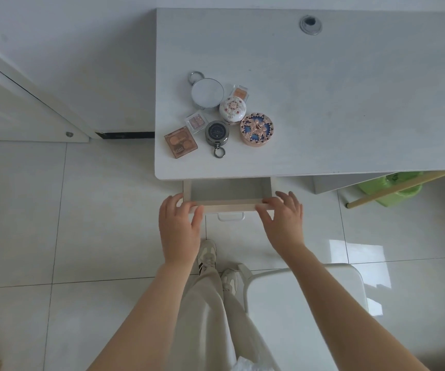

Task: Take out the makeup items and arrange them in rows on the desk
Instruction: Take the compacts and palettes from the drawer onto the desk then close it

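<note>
1. The makeup items sit in a loose cluster on the left part of the desk (323, 103), not in rows: a round mirror compact (207, 92) with a ring at the far end, a small orange palette (240, 91) just beside it, a white ornate compact (233, 108), a blue-and-gold compact (258, 128), a dark round compact (217, 132) with a ring, a small clear palette (196, 120), and a brown palette (180, 142) nearest the desk's left edge.
2. Below the desk's front edge a drawer (228, 192) stands partly pulled out; the part of its inside that shows holds nothing.
3. The left hand (180, 226) rests on the drawer's front left corner, fingers relaxed over the edge, its grip spread.
4. The right hand (283, 222) rests on the front right corner, fingers straight, grip spread too.
5. Both forearms reach forward, bare.
6. A white chair (304, 303) stands on the tiled floor (82, 223) to the right of the person's legs.
</note>
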